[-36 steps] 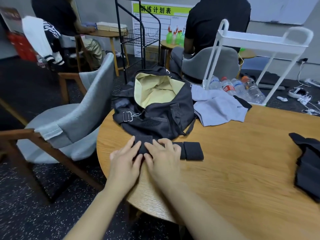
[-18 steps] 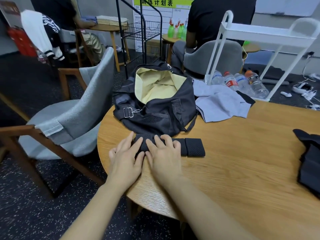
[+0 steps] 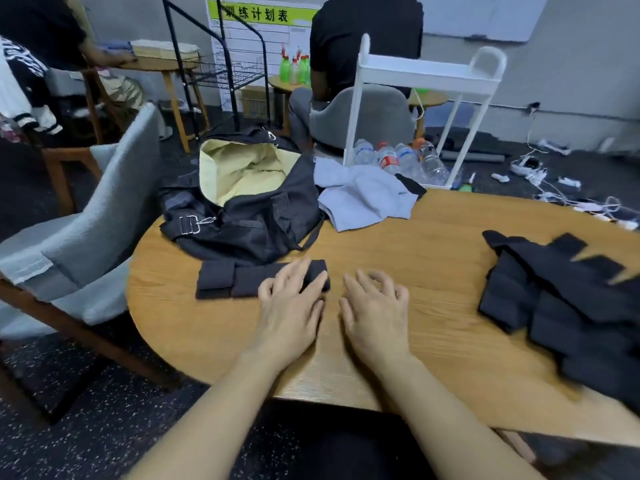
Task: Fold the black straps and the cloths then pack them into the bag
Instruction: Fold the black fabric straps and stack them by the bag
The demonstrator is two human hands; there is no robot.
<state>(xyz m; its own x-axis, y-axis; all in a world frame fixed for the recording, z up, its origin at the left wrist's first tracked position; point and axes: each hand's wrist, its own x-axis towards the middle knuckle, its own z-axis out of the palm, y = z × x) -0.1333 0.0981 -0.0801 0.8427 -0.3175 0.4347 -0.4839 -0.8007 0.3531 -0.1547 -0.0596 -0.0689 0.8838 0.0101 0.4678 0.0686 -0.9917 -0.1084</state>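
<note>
A folded black strap lies flat on the round wooden table, just in front of the open black bag with its pale yellow lining. My left hand rests with straight fingers on the strap's right end. My right hand hovers beside it over bare wood, fingers loosely curled, holding nothing. A heap of black straps lies at the table's right. A light grey cloth sits crumpled to the right of the bag.
A grey chair stands at the table's left. A white trolley with water bottles stands behind the table. A seated person is beyond it. Cables lie on the floor at the far right.
Both hands slid right along the folded strap; the right hand has come off it onto bare table. The view turned right, bringing the strap heap further in.
</note>
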